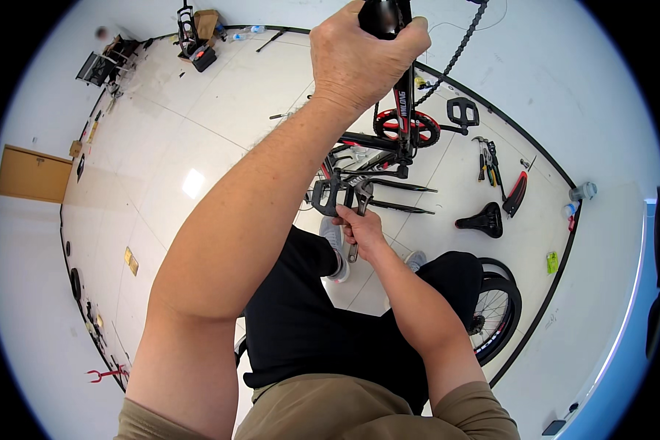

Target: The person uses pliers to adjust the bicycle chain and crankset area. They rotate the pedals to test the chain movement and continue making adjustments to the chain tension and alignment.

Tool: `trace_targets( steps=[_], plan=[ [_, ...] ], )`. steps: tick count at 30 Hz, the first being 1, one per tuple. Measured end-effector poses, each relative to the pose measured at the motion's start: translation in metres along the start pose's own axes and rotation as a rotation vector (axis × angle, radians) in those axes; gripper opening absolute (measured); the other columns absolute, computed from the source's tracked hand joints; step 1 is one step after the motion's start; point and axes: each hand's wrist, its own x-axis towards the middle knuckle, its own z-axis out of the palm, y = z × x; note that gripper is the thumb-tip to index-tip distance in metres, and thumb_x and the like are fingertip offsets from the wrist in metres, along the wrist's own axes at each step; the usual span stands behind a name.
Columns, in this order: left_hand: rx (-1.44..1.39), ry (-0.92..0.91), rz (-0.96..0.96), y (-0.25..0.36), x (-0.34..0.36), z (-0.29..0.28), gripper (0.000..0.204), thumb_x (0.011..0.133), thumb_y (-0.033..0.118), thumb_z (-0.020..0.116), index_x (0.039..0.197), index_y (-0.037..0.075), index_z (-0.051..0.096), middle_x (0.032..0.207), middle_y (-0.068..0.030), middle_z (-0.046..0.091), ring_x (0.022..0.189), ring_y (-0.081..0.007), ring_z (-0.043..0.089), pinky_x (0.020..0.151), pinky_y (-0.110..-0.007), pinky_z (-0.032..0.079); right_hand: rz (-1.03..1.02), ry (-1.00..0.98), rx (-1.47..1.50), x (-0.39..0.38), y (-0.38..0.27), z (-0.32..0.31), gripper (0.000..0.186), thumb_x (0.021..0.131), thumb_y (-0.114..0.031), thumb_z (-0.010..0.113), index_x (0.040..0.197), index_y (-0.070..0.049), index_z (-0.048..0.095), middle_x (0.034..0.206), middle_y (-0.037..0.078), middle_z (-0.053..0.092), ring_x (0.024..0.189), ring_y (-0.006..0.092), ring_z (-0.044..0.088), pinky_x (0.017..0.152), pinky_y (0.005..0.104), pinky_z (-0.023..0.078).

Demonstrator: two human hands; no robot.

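A black and red bicycle frame (pixel 403 99) stands in front of me. My left hand (pixel 359 55) is raised at the top of the view, closed round a black part of the frame. Lower down, my right hand (pixel 364 229) grips an adjustable wrench (pixel 353 251), its jaw end up beside the near black pedal (pixel 324 196). Whether the jaws touch the pedal's axle I cannot tell. Beyond are a red and black chainring (pixel 392 130) and the far pedal (pixel 463 113). A dark chain (pixel 460 50) slants down toward the chainring from the upper right.
Right of the frame lie hand tools (pixel 489 160), a black saddle (pixel 484 221) and a red and black mudguard-like piece (pixel 516 195). A bicycle wheel (pixel 500 323) rests beside my right knee. Near the far wall are a bicycle fork (pixel 187 33) and a cardboard box (pixel 208 23).
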Motion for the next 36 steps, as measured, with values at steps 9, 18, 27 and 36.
trace_targets(
  steps=[9, 18, 27, 36],
  plan=[
    [-0.001, -0.002, 0.009, 0.000, -0.001, -0.001, 0.034, 0.079, 0.028, 0.077, 0.071, -0.002, 0.063, 0.059, -0.0078, 0.063, 0.054, -0.0139, 0.059, 0.057, -0.031, 0.051, 0.016, 0.016, -0.035, 0.000, 0.001, -0.004, 0.025, 0.089, -0.024, 0.075, 0.093, -0.004, 0.061, 0.082, 0.006, 0.067, 0.052, 0.0045, 0.040, 0.043, 0.0215, 0.030],
    [-0.027, 0.009, 0.026, 0.007, -0.005, -0.003, 0.035, 0.079, 0.028, 0.078, 0.070, -0.001, 0.062, 0.061, -0.0078, 0.063, 0.055, -0.0133, 0.057, 0.056, -0.030, 0.050, 0.050, 0.018, -0.016, 0.001, 0.002, -0.009, 0.022, 0.089, -0.021, 0.075, 0.090, -0.004, 0.060, 0.081, 0.006, 0.065, 0.047, 0.0033, 0.035, 0.042, 0.0232, 0.027],
    [0.025, 0.015, 0.052, -0.001, -0.003, 0.001, 0.036, 0.079, 0.029, 0.078, 0.070, -0.001, 0.062, 0.060, -0.0079, 0.063, 0.054, -0.0137, 0.057, 0.056, -0.031, 0.050, 0.041, 0.134, -0.029, 0.013, 0.017, -0.018, 0.020, 0.089, -0.018, 0.074, 0.090, -0.004, 0.060, 0.080, 0.007, 0.067, 0.046, 0.0044, 0.037, 0.041, 0.0237, 0.029],
    [-0.003, 0.005, 0.054, -0.004, -0.004, -0.001, 0.036, 0.080, 0.029, 0.078, 0.069, -0.001, 0.061, 0.058, -0.0064, 0.061, 0.053, -0.0125, 0.056, 0.053, -0.030, 0.049, 0.048, 0.215, -0.056, 0.015, 0.022, -0.030, 0.021, 0.087, -0.017, 0.075, 0.094, -0.004, 0.060, 0.080, 0.006, 0.067, 0.046, 0.0038, 0.037, 0.041, 0.0233, 0.029]
  ],
)
